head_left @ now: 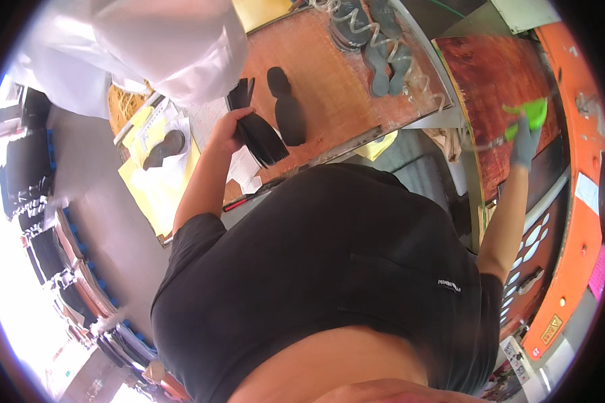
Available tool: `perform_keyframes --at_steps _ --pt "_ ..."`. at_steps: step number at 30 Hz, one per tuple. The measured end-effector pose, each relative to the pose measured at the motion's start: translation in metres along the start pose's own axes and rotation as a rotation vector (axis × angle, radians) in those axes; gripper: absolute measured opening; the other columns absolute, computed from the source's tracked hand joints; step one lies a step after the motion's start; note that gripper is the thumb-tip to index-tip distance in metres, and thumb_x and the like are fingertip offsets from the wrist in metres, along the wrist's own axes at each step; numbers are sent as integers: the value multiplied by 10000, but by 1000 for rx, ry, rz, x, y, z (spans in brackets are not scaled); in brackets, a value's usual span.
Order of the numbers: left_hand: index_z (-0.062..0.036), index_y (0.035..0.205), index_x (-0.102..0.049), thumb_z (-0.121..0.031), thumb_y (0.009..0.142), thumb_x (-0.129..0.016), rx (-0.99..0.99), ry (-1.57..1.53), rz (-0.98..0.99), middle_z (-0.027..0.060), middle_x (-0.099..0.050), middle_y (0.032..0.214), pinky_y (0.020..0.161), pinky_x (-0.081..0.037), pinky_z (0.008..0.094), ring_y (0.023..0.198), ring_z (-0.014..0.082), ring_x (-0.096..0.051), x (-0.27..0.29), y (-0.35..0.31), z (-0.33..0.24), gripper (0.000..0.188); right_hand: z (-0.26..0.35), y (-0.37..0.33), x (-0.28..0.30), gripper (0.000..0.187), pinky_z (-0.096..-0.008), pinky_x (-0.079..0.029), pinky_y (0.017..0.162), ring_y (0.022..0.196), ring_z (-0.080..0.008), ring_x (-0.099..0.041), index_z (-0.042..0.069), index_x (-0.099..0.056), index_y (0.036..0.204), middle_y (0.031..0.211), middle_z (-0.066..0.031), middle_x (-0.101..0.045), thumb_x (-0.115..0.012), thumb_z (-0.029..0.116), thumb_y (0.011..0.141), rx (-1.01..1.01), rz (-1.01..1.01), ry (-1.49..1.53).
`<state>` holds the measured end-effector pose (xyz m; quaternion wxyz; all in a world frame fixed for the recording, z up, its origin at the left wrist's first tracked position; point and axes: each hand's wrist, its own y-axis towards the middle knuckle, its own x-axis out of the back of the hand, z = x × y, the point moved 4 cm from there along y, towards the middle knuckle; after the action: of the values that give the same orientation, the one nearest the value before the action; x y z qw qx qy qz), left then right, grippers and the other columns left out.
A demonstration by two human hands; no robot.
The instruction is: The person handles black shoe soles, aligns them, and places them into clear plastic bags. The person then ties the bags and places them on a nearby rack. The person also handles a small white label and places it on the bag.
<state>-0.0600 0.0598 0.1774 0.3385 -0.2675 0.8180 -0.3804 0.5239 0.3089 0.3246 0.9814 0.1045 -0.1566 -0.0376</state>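
Observation:
My left hand (pixel 230 129) is closed around a stack of thin black shoe-sole pieces (pixel 259 136), held over the near edge of the wooden worktable (pixel 329 94). A black sole-shaped piece (pixel 289 114) lies flat on the table just right of that stack. Out to the right, my right hand (pixel 525 140) wears a grey glove and grips a bright green tool (pixel 532 114) above a reddish-brown board (pixel 511 74). A thin, blurred part extends left from the tool; its exact kind is unclear.
Grey sole pieces (pixel 378 70) lie at the table's far right, under a clear coiled hose (pixel 410 57). Papers and a dark sole (pixel 165 148) sit at left. A large white bag-like shape (pixel 168 40) covers the far left. An orange machine frame (pixel 578 201) borders the right.

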Motion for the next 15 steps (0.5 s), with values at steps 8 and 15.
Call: perform_keyframes --at_steps 8,15 --pt "-21 990 -577 -229 826 -640 88 14 165 110 -628 920 788 -496 355 849 229 -616 -34 2 13 272 -35 134 -190 566 -462 -429 854 1018 -421 -553 -7 -441 1161 1077 -274 -573 -561 399 786 45 -5 -778" --pt "-21 1080 -555 -203 859 -570 -72 165 228 83 -613 984 782 -471 324 877 193 -597 -60 19 -5 287 -57 162 -283 555 -459 -422 890 1052 -404 -543 13 -413 1197 1123 -270 -558 -505 395 805 -9 281 -946"
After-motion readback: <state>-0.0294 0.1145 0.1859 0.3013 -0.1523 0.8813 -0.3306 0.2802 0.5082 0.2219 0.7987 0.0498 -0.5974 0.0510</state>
